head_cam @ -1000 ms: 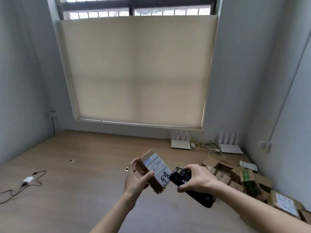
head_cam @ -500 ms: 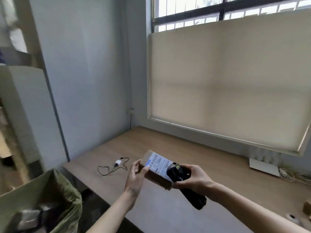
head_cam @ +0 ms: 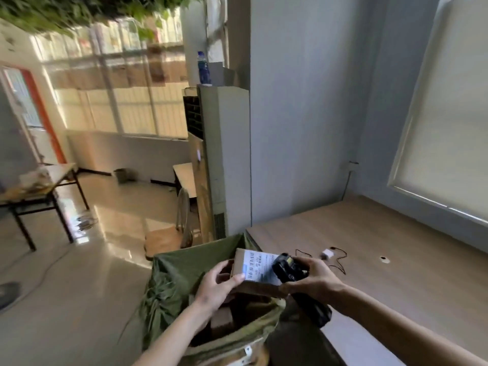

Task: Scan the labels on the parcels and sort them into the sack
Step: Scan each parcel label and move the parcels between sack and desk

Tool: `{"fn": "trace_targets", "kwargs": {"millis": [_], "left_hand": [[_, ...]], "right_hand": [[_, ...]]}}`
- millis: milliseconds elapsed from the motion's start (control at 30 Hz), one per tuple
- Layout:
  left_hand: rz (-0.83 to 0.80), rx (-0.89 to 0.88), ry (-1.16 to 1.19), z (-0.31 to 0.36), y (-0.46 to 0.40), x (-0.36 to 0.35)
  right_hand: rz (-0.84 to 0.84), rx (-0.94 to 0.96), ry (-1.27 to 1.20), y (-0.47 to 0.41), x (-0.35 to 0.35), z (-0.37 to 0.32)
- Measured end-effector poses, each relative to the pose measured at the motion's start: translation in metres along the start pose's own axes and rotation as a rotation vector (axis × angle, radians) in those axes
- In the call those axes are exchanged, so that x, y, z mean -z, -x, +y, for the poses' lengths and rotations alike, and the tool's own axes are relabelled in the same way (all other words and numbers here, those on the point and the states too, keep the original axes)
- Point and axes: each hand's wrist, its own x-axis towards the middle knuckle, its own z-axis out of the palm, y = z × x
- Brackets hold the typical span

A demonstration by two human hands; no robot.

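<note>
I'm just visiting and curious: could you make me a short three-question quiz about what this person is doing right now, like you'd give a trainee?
1. True or false: the cardboard parcel is held above the open green sack.
2. Which hand grips the black handheld scanner? A) left B) right C) neither
3. Fill in: the parcel's white label faces ____.

Key:
1. True. The left hand holds it over the sack's mouth, where other brown parcels already lie.
2. B. The right hand grips it against the label.
3. Up, towards the camera.
</note>
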Motion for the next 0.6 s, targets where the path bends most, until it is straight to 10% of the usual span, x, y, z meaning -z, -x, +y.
{"fn": "trace_targets", "kwargs": {"millis": [600], "left_hand": [[0.327,0.488,0.149,-0.206,-0.165,0.14]], "right_hand": [[-0.432,-0.05,0.119,-0.322,-0.27,0.039]]}}
